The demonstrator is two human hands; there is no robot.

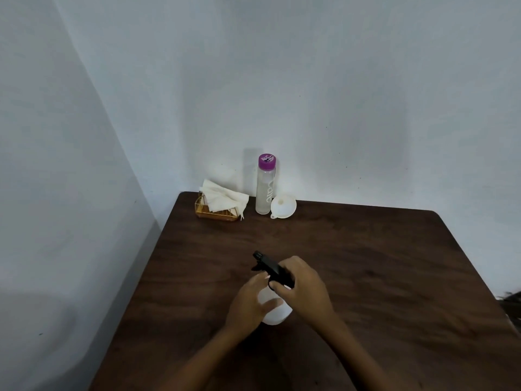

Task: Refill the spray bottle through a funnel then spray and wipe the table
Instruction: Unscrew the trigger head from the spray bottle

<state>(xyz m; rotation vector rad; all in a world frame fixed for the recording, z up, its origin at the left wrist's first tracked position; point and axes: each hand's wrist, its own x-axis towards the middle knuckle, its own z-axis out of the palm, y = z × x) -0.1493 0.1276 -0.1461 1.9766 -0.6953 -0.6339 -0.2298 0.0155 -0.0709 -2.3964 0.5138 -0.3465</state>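
Observation:
A white spray bottle with a black trigger head stands on the dark wooden table near its middle. My left hand wraps the bottle's white body. My right hand grips the black head at the collar. At the far edge stand a clear water bottle with a purple cap and a white funnel lying beside it. A gold wire holder with white tissues sits to their left.
Pale walls close the table in at the back and on the left. The table's right and near parts are bare wood. A dark object shows at the right edge of the view.

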